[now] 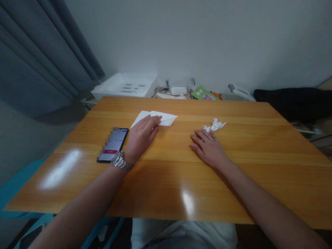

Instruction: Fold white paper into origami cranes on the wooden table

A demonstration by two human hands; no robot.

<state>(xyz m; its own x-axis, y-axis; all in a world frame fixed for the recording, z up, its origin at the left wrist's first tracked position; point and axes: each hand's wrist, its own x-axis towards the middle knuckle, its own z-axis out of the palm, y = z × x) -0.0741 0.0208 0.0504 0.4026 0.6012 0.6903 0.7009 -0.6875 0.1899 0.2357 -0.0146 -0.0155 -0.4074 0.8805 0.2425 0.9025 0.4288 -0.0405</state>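
My left hand [144, 131], with a metal watch [119, 160] on its wrist, rests on folded white paper [167, 119] left of the table's middle. Its fingers are stretched out over the sheet, hiding part of it. Flat on the wood lies my right hand [207, 145], fingers spread and holding nothing. Just beyond its fingertips stands a small white origami crane [215, 125], partly covered by the fingers; whether they touch it I cannot tell. A phone [113, 145] with a lit screen lies left of my left hand, close to the watch.
The wooden table [166, 186] spans the view. Behind its far edge are a white plastic tray [127, 84], a green packet [204, 93], a white box [178, 90] and cables. Dark cloth [293, 103] lies at the right. A blue chair [23, 186] stands at the left.
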